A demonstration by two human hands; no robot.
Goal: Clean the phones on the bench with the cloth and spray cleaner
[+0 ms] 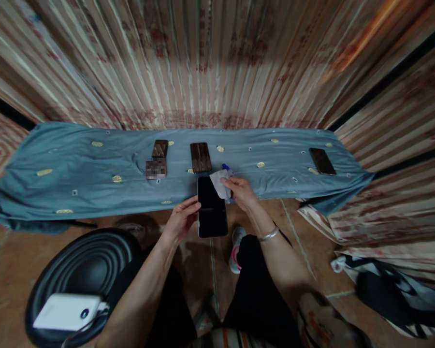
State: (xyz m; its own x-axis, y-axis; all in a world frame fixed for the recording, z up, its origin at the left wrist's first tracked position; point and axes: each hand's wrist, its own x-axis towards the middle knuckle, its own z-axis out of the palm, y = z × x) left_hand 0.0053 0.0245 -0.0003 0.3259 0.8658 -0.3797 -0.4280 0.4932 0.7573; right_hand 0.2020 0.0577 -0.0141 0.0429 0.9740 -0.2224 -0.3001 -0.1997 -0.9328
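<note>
A glossy black rectangular phone [213, 220] is held before the near edge of the teal-draped counter [94, 186], its long axis running away from the body. The left hand [183, 217] grips its left long edge; the right hand [242, 192], nearer the far right corner, pinches a thin white cloth [219, 183] overlapping that corner, contact unclear. Beyond lies a dark, reflective rectangular phone [200, 157].

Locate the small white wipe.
In the head view, right of centre, the wipe is in the right hand, over the top right of the black rectangular phone.
</note>
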